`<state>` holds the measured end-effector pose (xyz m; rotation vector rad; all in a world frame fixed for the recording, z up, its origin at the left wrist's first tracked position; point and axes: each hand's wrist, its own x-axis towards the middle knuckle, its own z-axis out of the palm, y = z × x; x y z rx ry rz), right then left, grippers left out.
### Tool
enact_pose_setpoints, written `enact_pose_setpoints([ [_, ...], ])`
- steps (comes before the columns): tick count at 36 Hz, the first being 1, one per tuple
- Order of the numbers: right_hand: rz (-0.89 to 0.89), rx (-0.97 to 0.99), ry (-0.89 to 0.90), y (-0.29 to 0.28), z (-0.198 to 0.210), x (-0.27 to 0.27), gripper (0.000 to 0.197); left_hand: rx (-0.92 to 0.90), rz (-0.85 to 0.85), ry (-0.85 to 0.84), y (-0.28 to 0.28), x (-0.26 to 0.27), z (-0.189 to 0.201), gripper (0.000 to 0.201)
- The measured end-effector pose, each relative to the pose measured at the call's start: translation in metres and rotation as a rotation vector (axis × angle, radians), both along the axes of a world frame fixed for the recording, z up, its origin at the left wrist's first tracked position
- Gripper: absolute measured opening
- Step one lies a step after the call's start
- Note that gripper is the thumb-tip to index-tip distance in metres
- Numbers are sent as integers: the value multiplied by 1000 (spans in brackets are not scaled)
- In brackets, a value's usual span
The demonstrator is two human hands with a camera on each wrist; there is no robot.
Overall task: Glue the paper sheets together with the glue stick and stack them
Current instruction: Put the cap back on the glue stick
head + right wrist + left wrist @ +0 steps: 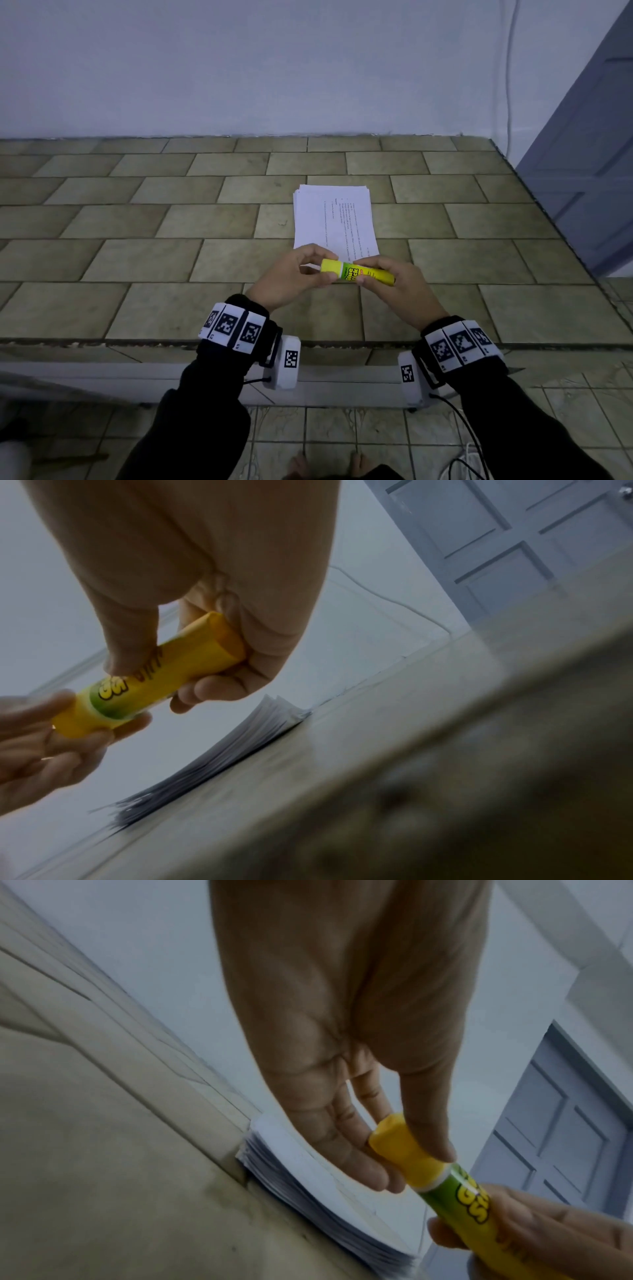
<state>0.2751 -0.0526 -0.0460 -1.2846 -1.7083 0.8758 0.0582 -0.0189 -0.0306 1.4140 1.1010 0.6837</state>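
Observation:
A yellow and green glue stick (356,271) is held level above the near end of a stack of white printed paper sheets (334,219) lying on the tiled ledge. My left hand (308,270) pinches the stick's yellow cap (400,1145) between thumb and fingers. My right hand (383,279) grips the stick's body (178,666) with thumb on top and fingers curled underneath. The cap sits on the tube. The paper stack (308,1185) shows edge-on under both hands, also as the paper stack (219,756) in the right wrist view.
The tiled ledge (171,260) ends at a front edge near my wrists and meets a white wall behind. A grey-blue door (589,171) stands at the right. A white cable (510,68) hangs down the wall. Bare feet and a black cable show on the floor below.

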Motion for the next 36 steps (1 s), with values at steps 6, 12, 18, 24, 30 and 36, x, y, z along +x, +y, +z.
enact_pose_setpoints([
  [6, -11, 32, -15, 1, 5, 0, 22, -142, 109, -64, -3, 5, 9, 35],
  [12, 2, 82, -59, 0, 2, -3, 21, -175, 87, -103, -4, 9, 6, 22],
  [18, 40, -46, 15, 3, 9, -3, 15, -38, 28, -200, -3, 4, 2, 22],
  [24, 24, -79, 70, 3, 8, -7, 12, 174, -138, -168, -3, 8, 5, 44],
  [30, -9, -86, 112, 2, 12, -4, 15, 62, 157, -162, -1, 9, 13, 35],
  [36, 8, -64, 62, 2, 9, -5, 18, -48, 100, -5, -3, 5, 11, 30],
])
